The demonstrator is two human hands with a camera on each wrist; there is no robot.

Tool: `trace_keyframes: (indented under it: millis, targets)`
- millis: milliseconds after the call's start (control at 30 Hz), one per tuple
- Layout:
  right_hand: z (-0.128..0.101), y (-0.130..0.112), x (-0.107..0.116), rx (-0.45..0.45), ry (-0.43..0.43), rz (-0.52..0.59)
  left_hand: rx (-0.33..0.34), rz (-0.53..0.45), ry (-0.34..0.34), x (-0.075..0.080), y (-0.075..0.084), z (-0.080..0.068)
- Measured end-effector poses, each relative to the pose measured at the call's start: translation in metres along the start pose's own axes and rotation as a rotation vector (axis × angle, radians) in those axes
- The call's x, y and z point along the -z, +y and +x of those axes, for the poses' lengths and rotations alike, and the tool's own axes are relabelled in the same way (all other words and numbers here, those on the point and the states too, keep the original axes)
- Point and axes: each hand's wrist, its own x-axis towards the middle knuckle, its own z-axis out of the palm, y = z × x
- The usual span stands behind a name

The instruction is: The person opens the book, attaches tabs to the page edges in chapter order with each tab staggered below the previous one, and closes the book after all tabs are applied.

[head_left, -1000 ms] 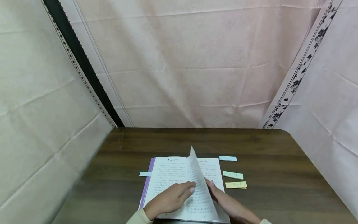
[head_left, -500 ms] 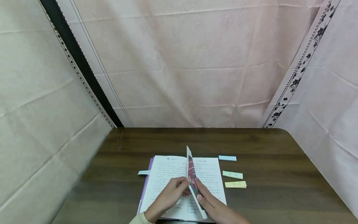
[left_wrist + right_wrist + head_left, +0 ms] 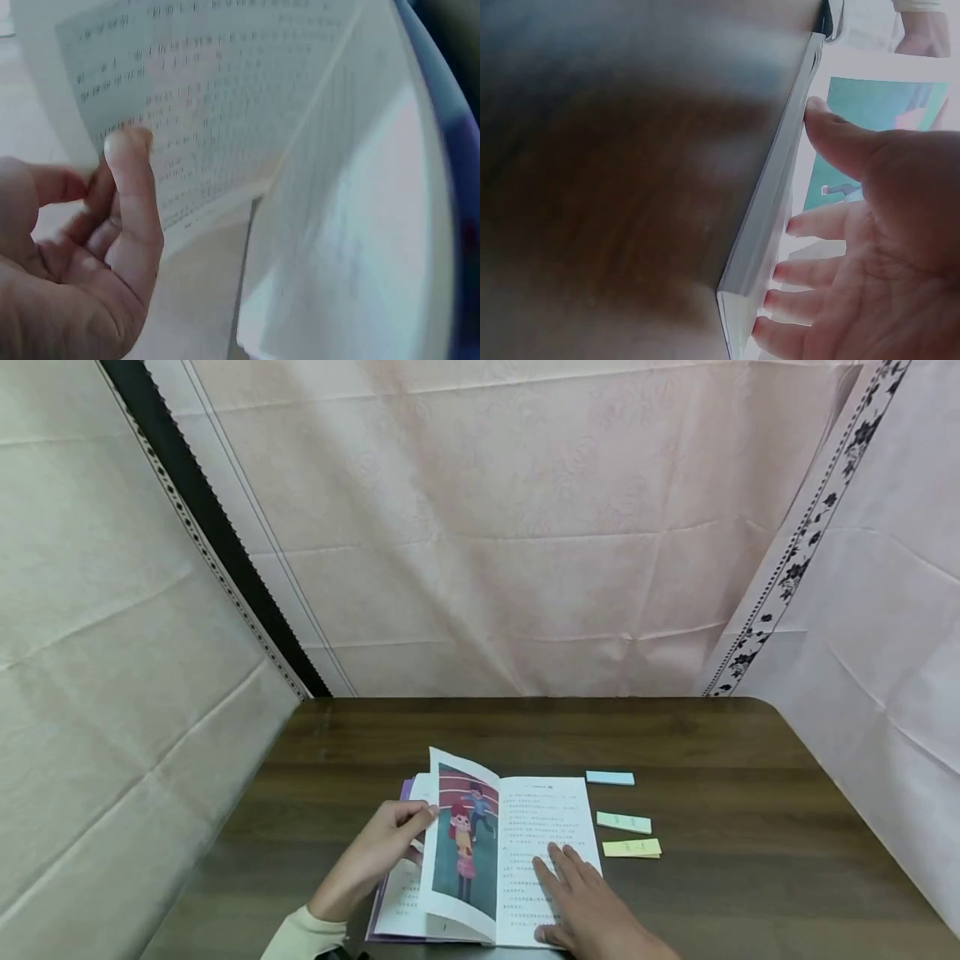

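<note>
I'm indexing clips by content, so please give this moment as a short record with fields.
Surface: dark brown wood-grain table
Object: open book with white paper pages and purple cover edge
Left hand: holds the raised white paper page with a colourful illustration, at its outer edge
Right hand: rests, fingers spread, on the white printed right-hand page
Right of book: pale blue paper strip, pale green paper strip, yellow paper strip

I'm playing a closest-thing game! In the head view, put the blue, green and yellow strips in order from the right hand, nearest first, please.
1. Yellow strip: just right of the book.
2. Green strip: middle of the three.
3. Blue strip: by the book's far right corner.
</note>
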Motion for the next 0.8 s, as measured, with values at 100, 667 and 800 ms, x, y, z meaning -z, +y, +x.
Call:
trace_keyframes:
  millis: [100,667,800]
  targets:
    - [0.000,-0.002,0.002,0.007,0.004,-0.009,-0.006,0.031,-0.015,0.014,-0.011,-0.003]
    - [0.001,-0.004,0.007,0.000,-0.028,-0.020,0.134,0.627,0.084,0.028,-0.050,-0.006]
    - [0.003,-0.005,0.006,-0.015,-0.025,-0.061,0.137,0.877,0.137,0.016,-0.051,-0.005]
